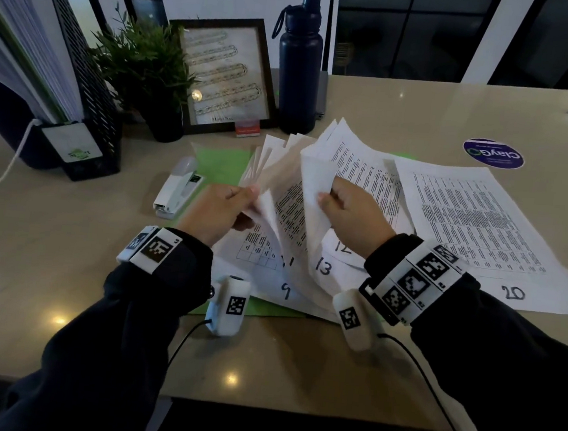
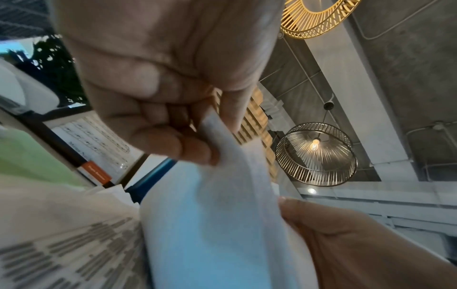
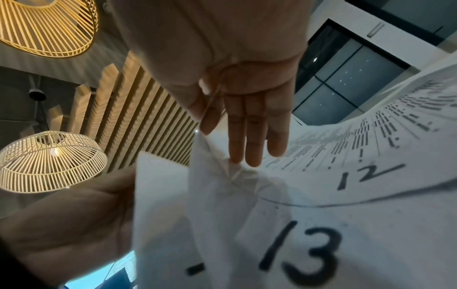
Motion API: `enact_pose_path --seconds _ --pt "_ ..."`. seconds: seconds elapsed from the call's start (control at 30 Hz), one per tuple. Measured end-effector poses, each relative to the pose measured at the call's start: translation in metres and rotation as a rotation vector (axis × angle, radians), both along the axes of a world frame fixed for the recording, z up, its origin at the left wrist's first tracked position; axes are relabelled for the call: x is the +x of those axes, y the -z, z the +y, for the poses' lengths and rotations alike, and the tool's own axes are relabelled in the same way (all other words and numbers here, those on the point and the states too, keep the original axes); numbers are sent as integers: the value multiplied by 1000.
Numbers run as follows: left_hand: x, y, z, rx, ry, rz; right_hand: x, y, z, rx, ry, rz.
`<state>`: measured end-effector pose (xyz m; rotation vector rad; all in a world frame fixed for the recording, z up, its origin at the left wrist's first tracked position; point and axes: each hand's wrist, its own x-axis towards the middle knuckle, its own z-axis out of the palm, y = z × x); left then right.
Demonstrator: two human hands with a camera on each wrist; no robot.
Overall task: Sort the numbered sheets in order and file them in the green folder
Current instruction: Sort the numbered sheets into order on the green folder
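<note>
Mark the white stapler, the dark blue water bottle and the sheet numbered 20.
white stapler [image 1: 177, 189]: head view, middle of its body.
dark blue water bottle [image 1: 298, 79]: head view, middle of its body.
sheet numbered 20 [image 1: 481, 225]: head view, printed table.

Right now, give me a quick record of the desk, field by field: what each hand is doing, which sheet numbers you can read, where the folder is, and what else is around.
left hand: pinches the edge of a lifted sheet
right hand: pinches the next lifted sheet, other fingers straight
readable numbers: 9, 12, 13, 20
sheet 20: flat on the desk, apart to the right
green folder: open under the fanned pile
stapler: left of the folder
behind: water bottle, framed picture, plant
</note>
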<state>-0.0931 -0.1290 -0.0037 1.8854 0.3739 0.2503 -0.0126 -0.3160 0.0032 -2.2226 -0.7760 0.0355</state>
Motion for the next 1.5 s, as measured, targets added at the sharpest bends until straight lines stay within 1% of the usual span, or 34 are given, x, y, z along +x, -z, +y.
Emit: enact_pose_path --seconds 0.03,0.13,0.17,0.23,0.3,0.33,0.47,0.53,0.63,0.7,0.77,0.83,0.9,0.93,0.97,1.0,1.03,1.1,1.17,1.2,1.23,1.27,1.33,1.43,1.5 --pt "0 -2 -4 -34 35 -3 -3 0 1 12 -64 45" --pt "3 -11 -18 -78 170 -58 -11 2 6 41 -239 273" --pt "4 -13 -22 -76 204 -83 -13 2 7 29 -256 287" --pt "6 -14 -26 -49 227 -112 -13 6 8 -27 -224 186" --pt "8 -12 -25 2 213 -96 -10 7 6 -90 -138 43" --pt "7 -11 -23 30 196 -75 -8 7 4 -98 -113 6" --pt "0 -11 -9 116 44 -11 -9 5 0 -119 -175 10" --pt "-6 -13 -4 131 -21 30 -7 7 1 -120 -161 -12" --pt "-13 -14 2 212 -78 135 -6 9 2 -14 -93 -40" --pt "-14 -13 7 267 -79 203 -7 10 5 56 -67 -29" --pt "-13 -14 8 353 -42 229 -10 9 7 118 -72 -1" --pt "-9 -14 5 483 6 189 -13 8 9 186 -94 57" --pt "-6 -15 -3 525 0 103 -17 3 9 248 -179 175" --pt "-5 -16 -9 472 0 76 -18 1 9 251 -249 227" --pt "-4 -15 -13 377 7 76 -19 -1 8 225 -313 257" --pt "-2 -15 -18 275 25 104 -19 -3 7 174 -356 275" --pt "-2 -14 -21 213 33 157 -18 -4 5 102 -376 287" --pt "-3 -13 -27 179 51 235 -16 -2 -2 -120 -373 280" --pt "-3 -9 -24 170 72 265 -17 4 -9 -398 -350 244" --pt "-2 -7 -21 167 94 268 -18 8 -11 -495 -344 236" --pt "-3 -7 -19 167 123 263 -19 11 -12 -547 -346 225" --pt "-4 -6 -18 152 141 249 -21 13 -11 -560 -354 209" --pt "-3 -5 -18 78 159 168 -22 15 -9 -529 -378 188" --pt "0 -4 -22 -22 88 -7 -22 14 -8 -492 -336 207" --pt "3 -8 -26 -98 32 -66 -22 16 -8 -445 -322 214"
